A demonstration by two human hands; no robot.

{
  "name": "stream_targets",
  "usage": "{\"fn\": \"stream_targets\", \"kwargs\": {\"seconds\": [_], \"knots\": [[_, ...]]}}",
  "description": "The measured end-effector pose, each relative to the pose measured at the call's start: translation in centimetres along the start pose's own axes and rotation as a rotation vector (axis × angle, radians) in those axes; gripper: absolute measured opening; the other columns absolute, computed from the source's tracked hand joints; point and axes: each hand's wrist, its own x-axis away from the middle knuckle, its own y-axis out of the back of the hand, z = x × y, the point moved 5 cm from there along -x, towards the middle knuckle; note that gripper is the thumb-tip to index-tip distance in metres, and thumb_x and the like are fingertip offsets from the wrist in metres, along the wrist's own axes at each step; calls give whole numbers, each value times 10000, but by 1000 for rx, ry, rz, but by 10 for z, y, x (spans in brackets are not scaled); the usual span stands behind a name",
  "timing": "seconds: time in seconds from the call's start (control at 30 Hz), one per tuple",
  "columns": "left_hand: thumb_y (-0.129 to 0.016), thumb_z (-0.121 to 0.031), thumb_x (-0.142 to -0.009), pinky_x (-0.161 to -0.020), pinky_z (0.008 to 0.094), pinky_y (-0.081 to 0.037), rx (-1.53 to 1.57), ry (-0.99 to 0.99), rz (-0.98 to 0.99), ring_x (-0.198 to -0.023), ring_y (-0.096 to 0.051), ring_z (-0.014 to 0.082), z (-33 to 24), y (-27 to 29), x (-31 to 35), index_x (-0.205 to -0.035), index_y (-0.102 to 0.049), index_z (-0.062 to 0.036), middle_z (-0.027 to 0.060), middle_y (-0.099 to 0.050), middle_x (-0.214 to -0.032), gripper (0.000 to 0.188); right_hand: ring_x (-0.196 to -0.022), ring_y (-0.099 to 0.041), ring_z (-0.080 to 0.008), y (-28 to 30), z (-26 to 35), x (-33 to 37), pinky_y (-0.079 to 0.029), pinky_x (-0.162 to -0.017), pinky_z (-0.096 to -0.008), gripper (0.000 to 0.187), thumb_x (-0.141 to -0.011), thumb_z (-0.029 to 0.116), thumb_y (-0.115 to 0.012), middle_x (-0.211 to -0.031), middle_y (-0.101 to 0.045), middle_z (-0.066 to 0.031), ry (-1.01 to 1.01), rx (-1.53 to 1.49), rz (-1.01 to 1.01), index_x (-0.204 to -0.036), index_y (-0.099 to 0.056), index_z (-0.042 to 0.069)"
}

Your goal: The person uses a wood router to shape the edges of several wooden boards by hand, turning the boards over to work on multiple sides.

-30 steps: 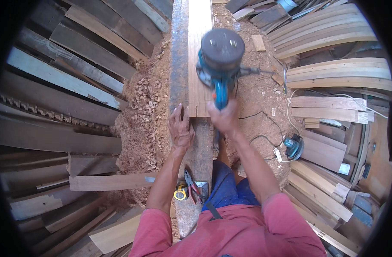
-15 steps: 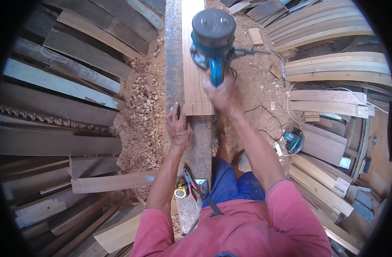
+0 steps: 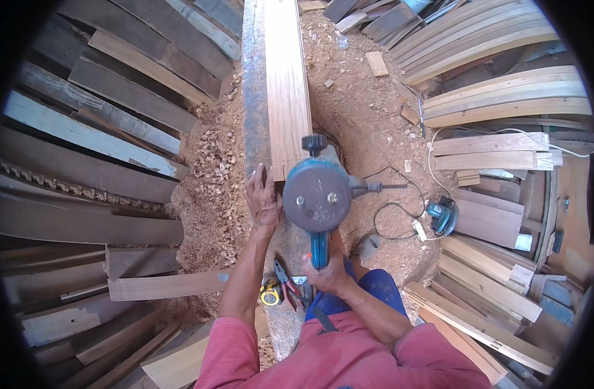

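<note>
A teal plunge router with a round dark top and a black front knob sits over the near right end of the wooden board. My right hand is wrapped round its rear handle, beside an orange switch. The router's body hides its base and bit, so contact with the wood cannot be seen. My left hand lies with fingers stretched out at the board's near left corner. Under the board runs a worn wooden bench beam. On it, close to me, are red-handled pliers and a yellow tape measure.
Shavings cover the ground to the left. Planks are stacked along the left side, more planks on the right. A second teal power tool stands at right among cords. A black cord loops on the ground beside the router.
My right hand has drawn the router toward me, from far up the board to its near end. My left hand stays at the board's near left corner.
</note>
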Motion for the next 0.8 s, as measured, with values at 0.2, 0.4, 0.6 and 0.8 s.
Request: {"fn": "stream_targets", "kwargs": {"seconds": [0.2,0.4,0.6,0.8], "knots": [[-655,-19,-740,-1069,522,-371,23,-1,16,-1285,-470,395,-6,6,-1,-1423,-569,-120,176,-479,-1497,696,-622,-657,-245,5,7,-70,-523,-613,-377,261,-831,107,-697,-708,-629,-87,47,-2,-79,-1057,-596,25],[-641,-5,-728,-1067,526,-374,-7,27,23,-1284,-466,404,-5,6,-2,-1413,-577,-112,171,-474,-1501,697,-707,-635,-193,9,8,-173,-525,-677,-365,210,-826,83,-676,-781,-633,-94,46,-36,-90,-1017,-611,25],[-634,-5,-735,-1077,533,-363,-16,39,44,-1292,-464,400,-3,1,-2,-1401,-585,-95,175,-472,-1507,674,-692,-596,-131,27,35,-325,-498,-612,-325,103,-842,81,-635,-789,-611,-22,183,-13,-72,-938,-599,67],[-636,2,-733,-1081,530,-359,-12,60,56,-1303,-460,399,-8,4,-4,-1385,-597,-95,179,-479,-1504,660,-760,-612,-111,36,47,-401,-528,-654,-310,135,-854,105,-632,-866,-632,-32,319,-12,-126,-981,-628,60]]}}
